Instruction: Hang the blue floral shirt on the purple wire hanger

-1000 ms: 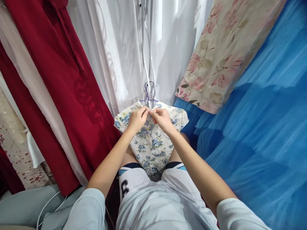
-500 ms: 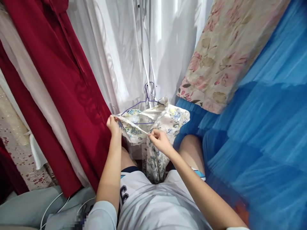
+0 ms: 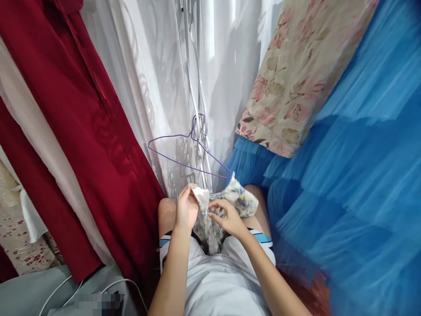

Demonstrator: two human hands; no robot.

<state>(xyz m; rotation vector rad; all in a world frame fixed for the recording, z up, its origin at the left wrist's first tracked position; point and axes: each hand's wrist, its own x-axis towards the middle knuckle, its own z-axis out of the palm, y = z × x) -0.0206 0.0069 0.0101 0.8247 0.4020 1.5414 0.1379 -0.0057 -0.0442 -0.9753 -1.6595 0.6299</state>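
Observation:
A small floral garment (image 3: 241,199), cream with blue flowers, is bunched over my knees. My left hand (image 3: 186,210) grips its left edge with fingers curled round the cloth. My right hand (image 3: 226,216) pinches the fabric just beside it. Above them a thin purple wire hanger (image 3: 184,151) hangs bare from silver ribbons (image 3: 199,127), with nothing on it. My white shorts (image 3: 217,276) with blue trim show below.
A dark red gown (image 3: 88,131) hangs at the left, white sheer curtains (image 3: 158,79) behind. A blue tulle skirt (image 3: 355,175) fills the right, a pink floral cloth (image 3: 296,74) above it. White cables (image 3: 66,289) lie at the lower left.
The floral garment has come off the purple hanger and is down on my knees. Both hands dropped with it and drew together. The hanger now hangs bare.

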